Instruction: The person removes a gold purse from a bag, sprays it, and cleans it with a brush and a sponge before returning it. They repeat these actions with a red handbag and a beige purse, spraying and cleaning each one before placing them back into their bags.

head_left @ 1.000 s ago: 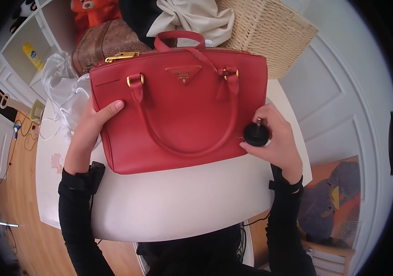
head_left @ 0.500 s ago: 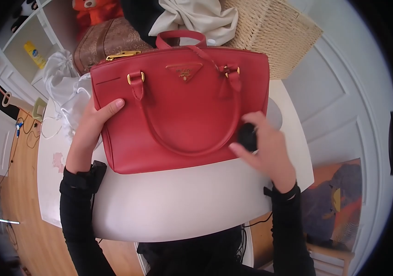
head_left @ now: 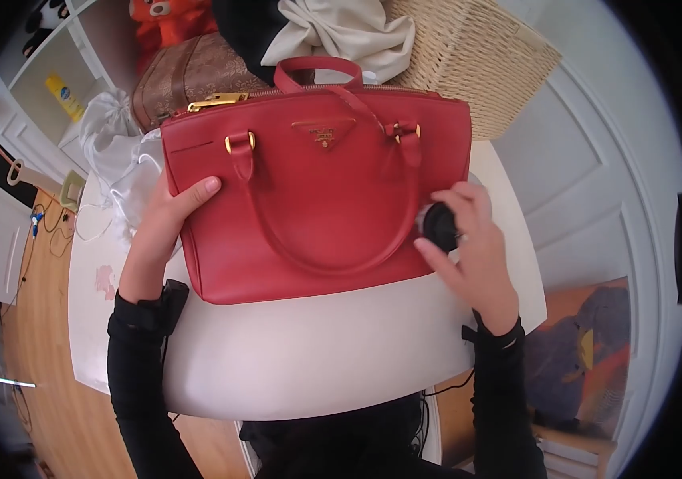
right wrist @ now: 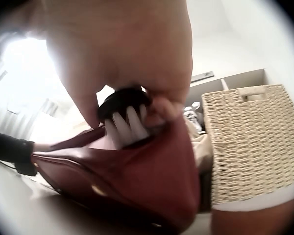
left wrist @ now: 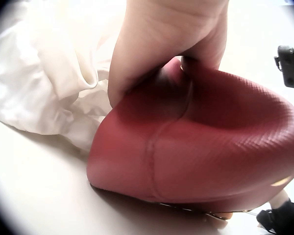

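A red leather handbag (head_left: 333,195) with gold hardware stands on the white table (head_left: 277,359), its long handle hanging down the front. My left hand (head_left: 157,231) grips its left side, thumb flat on the front; the other fingers are hidden behind that edge. My right hand (head_left: 483,259) holds a round black brush (head_left: 440,227) at the bag's lower right front, beside the handle. White bristles (right wrist: 126,126) in the right wrist view point at the red leather. In the left wrist view, the bag's side (left wrist: 225,147) folds inward under my hand.
White satiny cloth (head_left: 113,152) lies left of the bag. Behind it are a brown patterned bag (head_left: 193,80), a cream cloth (head_left: 337,36) and a woven basket (head_left: 469,60). A panelled white door (head_left: 565,168) stands on the right.
The right hand has swept the brush left over the bag's front, then back right and slightly up. The left hand keeps its grip on the bag's side.
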Demonstrator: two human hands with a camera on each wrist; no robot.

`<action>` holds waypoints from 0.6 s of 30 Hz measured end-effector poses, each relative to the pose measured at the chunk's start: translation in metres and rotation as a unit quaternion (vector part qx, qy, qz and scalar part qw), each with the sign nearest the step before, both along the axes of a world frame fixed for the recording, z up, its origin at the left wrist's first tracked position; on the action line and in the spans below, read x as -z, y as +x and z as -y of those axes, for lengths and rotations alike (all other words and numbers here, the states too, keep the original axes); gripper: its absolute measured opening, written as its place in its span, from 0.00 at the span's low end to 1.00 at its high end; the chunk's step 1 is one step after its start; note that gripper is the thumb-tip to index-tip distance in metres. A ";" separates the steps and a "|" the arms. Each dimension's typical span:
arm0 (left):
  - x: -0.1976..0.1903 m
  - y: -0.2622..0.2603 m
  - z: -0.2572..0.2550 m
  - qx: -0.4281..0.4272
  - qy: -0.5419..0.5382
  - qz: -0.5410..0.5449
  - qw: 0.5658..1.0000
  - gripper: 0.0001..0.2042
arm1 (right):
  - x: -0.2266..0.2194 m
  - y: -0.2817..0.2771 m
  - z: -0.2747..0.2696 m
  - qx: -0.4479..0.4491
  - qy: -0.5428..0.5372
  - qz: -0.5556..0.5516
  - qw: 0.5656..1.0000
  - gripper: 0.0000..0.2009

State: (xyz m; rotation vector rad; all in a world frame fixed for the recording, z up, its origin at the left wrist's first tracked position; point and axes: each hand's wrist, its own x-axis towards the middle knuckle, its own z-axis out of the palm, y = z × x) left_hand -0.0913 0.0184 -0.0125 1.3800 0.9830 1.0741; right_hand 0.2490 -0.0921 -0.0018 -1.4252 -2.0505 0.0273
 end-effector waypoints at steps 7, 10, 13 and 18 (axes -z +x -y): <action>0.003 -0.001 -0.002 0.003 -0.010 0.017 1.000 0.31 | 0.005 -0.003 -0.001 -0.080 0.045 0.005 0.996 0.23; 0.002 -0.001 -0.002 0.007 0.001 0.010 1.000 0.31 | 0.002 0.004 -0.003 -0.007 0.075 -0.074 0.994 0.26; 0.002 -0.001 -0.003 -0.001 -0.003 0.008 1.000 0.31 | 0.000 -0.008 0.005 -0.054 -0.008 -0.089 0.995 0.29; 0.001 -0.001 -0.001 0.008 -0.007 0.010 1.000 0.31 | 0.001 0.000 0.001 0.025 0.038 -0.110 0.993 0.28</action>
